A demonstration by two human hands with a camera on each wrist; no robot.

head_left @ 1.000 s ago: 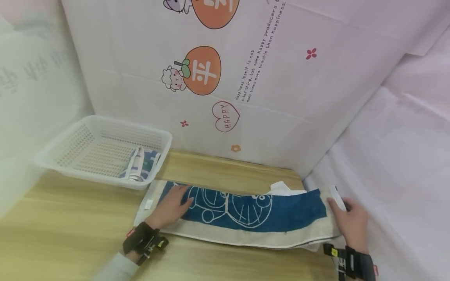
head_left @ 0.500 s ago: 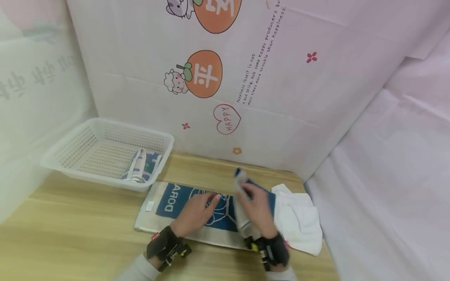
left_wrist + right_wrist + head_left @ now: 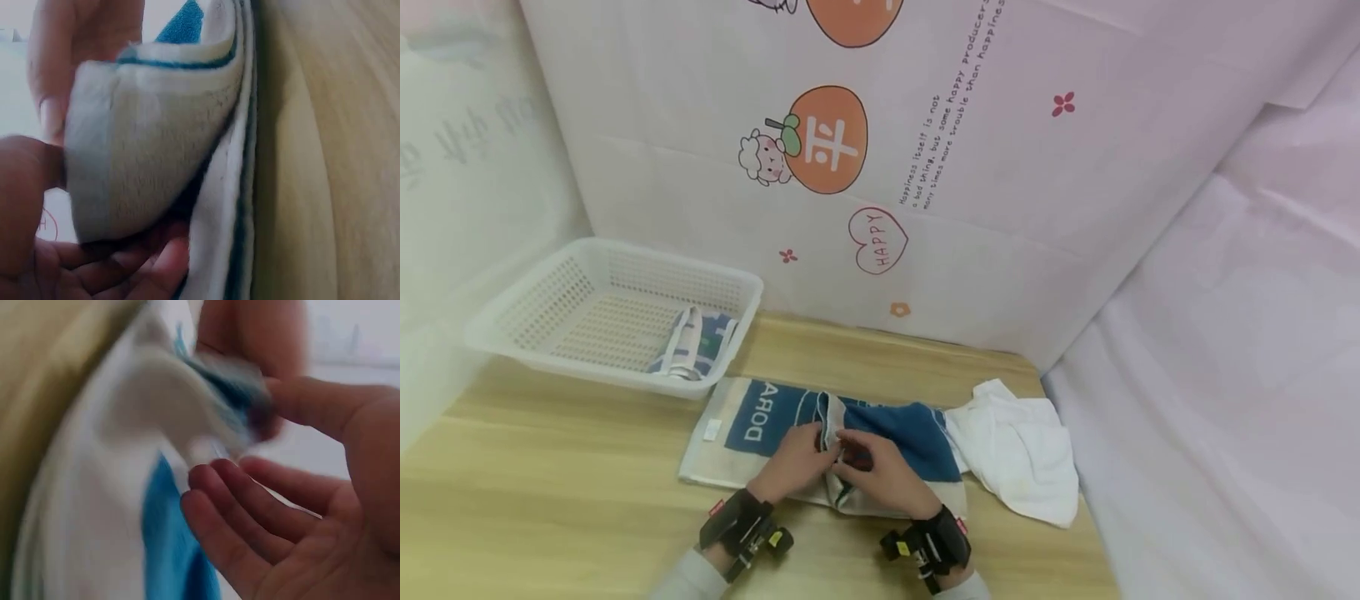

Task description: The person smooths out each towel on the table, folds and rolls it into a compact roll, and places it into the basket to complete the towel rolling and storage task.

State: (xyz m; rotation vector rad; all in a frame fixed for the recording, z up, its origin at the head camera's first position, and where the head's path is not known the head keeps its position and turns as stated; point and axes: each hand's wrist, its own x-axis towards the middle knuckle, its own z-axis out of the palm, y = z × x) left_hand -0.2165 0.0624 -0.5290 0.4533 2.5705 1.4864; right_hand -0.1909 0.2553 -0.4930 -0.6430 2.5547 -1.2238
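Observation:
A blue and beige towel (image 3: 748, 421) with white line drawings lies lengthwise on the table, its right part folded over toward the left. My left hand (image 3: 793, 462) holds the raised end of this fold; in the left wrist view its thumb and fingers (image 3: 156, 269) lie around the beige edge. From the right, my right hand (image 3: 883, 479) meets the same edge, its thumb touching it and its fingers (image 3: 231, 506) loosely bent, apart from the thumb. A crumpled white cloth (image 3: 1022, 450) lies at the towel's right end, partly under it.
A white perforated plastic basket (image 3: 602, 375) stands at the back left, with a folded blue and white patterned cloth (image 3: 696, 342) inside. Printed sheeting (image 3: 970, 275) rises behind the wooden table (image 3: 550, 500), and white fabric hangs along both sides.
My right hand has brought the towel's right end over to the left, uncovering the white cloth. My left hand has left the towel's left part and taken hold of the folded end.

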